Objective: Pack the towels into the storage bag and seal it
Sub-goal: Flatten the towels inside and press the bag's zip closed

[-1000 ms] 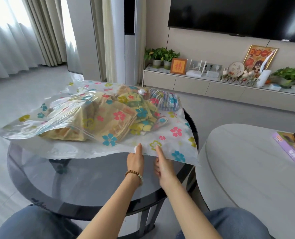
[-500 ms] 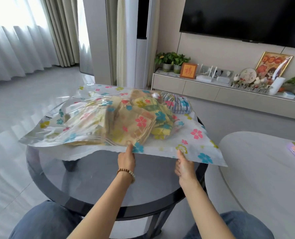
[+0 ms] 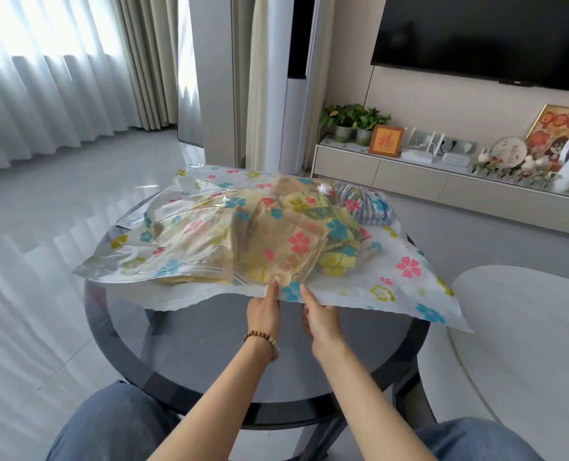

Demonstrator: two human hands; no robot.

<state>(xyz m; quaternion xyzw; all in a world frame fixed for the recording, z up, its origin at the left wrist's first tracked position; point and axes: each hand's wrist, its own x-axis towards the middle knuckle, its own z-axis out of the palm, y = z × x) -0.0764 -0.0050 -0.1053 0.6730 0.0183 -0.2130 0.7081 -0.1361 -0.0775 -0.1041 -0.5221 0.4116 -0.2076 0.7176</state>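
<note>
Home living room. Wall-mounted television above a low media console carrying potted plants, a framed picture and ornaments. Sheer curtains, tower air conditioner, glossy tiled floor, round glass worktop.

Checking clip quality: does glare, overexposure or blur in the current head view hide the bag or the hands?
Head view: curtained window blown out at upper left; its light streaks the glossy floor; sheen on the storage bag's clear film softens the towels inside; left hand and right hand, pinching the bag's near edge, read clearly; no strong motion blur.
</note>
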